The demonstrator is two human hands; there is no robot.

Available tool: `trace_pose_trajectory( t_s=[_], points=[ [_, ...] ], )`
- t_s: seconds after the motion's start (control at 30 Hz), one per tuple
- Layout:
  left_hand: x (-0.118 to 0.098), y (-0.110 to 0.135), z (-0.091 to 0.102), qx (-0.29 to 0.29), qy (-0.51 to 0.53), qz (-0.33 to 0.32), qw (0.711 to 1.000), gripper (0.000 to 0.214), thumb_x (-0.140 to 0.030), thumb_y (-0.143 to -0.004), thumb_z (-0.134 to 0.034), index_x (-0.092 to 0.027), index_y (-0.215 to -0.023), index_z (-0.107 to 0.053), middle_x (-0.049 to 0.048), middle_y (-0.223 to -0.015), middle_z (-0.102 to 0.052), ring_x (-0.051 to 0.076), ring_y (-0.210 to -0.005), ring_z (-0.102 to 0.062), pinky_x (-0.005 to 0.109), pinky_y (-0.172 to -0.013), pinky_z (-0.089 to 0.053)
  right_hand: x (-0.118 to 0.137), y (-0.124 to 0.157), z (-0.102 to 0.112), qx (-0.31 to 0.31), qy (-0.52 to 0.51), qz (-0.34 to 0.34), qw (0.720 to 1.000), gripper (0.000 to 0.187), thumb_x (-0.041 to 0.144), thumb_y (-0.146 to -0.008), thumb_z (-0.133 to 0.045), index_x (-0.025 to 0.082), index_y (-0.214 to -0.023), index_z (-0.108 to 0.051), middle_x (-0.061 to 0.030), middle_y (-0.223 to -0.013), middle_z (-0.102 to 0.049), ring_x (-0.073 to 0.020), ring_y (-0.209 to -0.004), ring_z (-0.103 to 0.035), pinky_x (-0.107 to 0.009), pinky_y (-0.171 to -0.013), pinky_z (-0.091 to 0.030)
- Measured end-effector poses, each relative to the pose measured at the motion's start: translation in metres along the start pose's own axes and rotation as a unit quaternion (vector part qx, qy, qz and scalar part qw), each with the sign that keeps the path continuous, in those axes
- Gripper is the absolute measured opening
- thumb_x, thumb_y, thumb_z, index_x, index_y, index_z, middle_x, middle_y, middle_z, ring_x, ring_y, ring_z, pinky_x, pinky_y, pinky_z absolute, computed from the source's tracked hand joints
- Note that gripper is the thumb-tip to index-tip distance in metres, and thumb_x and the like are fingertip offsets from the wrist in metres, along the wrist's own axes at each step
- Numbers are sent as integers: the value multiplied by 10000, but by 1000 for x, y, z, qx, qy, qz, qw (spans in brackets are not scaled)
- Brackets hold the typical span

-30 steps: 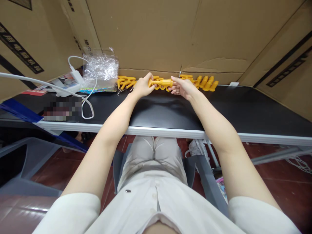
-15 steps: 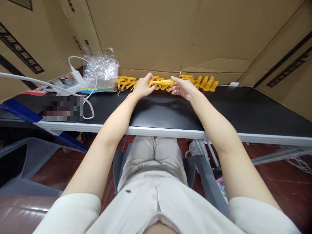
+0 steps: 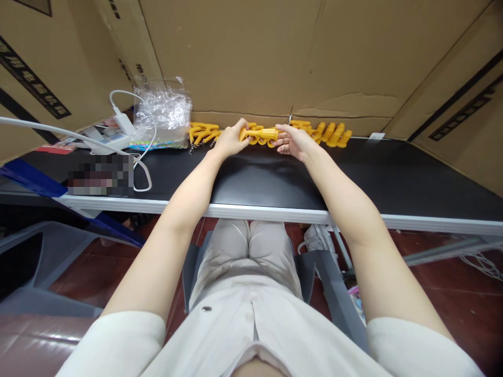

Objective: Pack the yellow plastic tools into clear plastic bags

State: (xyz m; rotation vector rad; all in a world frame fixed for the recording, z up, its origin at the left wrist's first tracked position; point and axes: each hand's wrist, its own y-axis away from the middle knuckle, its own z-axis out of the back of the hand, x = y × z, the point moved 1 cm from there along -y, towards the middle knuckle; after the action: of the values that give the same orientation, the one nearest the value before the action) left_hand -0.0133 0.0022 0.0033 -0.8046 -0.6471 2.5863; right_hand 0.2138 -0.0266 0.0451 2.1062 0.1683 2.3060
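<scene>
Both hands meet at a yellow plastic tube (image 3: 268,134) held sideways just above the back of the table. My left hand (image 3: 231,140) is closed on its narrower left end. At the wider right end, my right hand (image 3: 294,141) grips between thumb and fingers, the other fingers curled below. Behind and beneath the held tube lie more yellow pieces (image 3: 253,140) with round open ends, partly hidden by the hands. Left of my left hand are thin yellow branched pieces (image 3: 202,133) with small metal coils or hooks. Several yellow tubes (image 3: 334,136) lie in a row right of my right hand.
A crumpled clear plastic bag (image 3: 163,112) sits at the back left beside a white power strip (image 3: 106,142) and white cable (image 3: 147,175). Cardboard panels (image 3: 251,57) wall the black table (image 3: 412,173) at the back and sides. A light metal edge (image 3: 271,212) runs along its front.
The hands and the held tube stay almost in place. Only a very slight shift of the view shows.
</scene>
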Motion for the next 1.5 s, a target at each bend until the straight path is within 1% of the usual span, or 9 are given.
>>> trace_pose_trajectory(
  t_s=[0.2,0.3,0.37,0.5,0.63,0.83,1.03,1.23,1.5],
  points=[
    [-5,2,3,-9,27,-12,1000,671,-398,-915,-796,-292,-1520,-525,94,-1083,-747,317,-1078,-759,405,-963,-541,-3,-8,4,-3,0,45,999,345,500,-967,-782,220,-895,-594,-35,-751,-701,-139,-584,-653,-251,-618,-592],
    [-2,2,5,-23,42,-6,999,874,-431,-880,-851,-290,-1633,-429,92,-1055,-732,312,-1073,-754,402,-980,-545,-6,-25,18,-48,-3,115,992,351,543,-965,-764,220,-987,-629,-61,-903,-744,-192,-797,-754,-319,-773,-638],
    [2,2,5,-19,42,-1,999,798,-409,-903,-812,-278,-1611,-470,75,-988,-732,298,-1028,-744,417,-1000,-548,-8,-36,32,-98,35,169,980,375,578,-985,-727,227,-1088,-645,-87,-1049,-757,-233,-964,-781,-364,-851,-635],
    [6,1,2,12,22,6,1000,439,-295,-925,-680,-230,-1359,-694,49,-880,-732,264,-945,-706,428,-1031,-545,-14,-47,53,-208,256,268,905,442,554,-1031,-662,218,-1316,-640,-174,-1335,-707,-320,-1239,-720,-465,-1010,-587],
    [4,0,0,34,-3,4,999,244,-268,-910,-622,-190,-1070,-788,65,-866,-734,244,-885,-674,403,-995,-551,-21,-42,52,-219,453,286,815,423,354,-1063,-576,186,-1450,-604,-223,-1469,-649,-353,-1350,-640,-519,-1153,-504],
    [5,-1,-1,38,7,2,999,207,-259,-901,-606,-200,-967,-793,52,-807,-701,235,-861,-638,391,-985,-543,-32,-44,40,-198,559,256,763,421,241,-1054,-513,163,-1452,-626,-226,-1449,-665,-397,-1396,-572,-605,-1184,-415],
    [0,1,0,46,3,-2,999,202,-251,-903,-592,-186,-941,-779,53,-823,-703,226,-857,-631,389,-983,-539,-41,-55,45,-186,585,216,759,427,282,-1076,-486,102,-1419,-667,-271,-1506,-627,-431,-1477,-499,-684,-1221,-329],
    [-3,2,1,49,-9,6,999,200,-241,-913,-581,-174,-924,-769,55,-838,-715,212,-840,-631,376,-968,-529,-36,-58,53,-188,557,211,781,521,358,-1120,-354,188,-1538,-613,-211,-1642,-547,-412,-1566,-444,-705,-1263,-299],
    [-4,2,0,51,-11,-6,999,221,-246,-916,-575,-173,-928,-783,66,-868,-745,221,-842,-646,366,-924,-524,-39,-54,119,-305,479,138,811,596,238,-1057,-370,226,-1632,-530,-193,-1745,-406,-412,-1621,-367,-720,-1255,-320]
  ],
)
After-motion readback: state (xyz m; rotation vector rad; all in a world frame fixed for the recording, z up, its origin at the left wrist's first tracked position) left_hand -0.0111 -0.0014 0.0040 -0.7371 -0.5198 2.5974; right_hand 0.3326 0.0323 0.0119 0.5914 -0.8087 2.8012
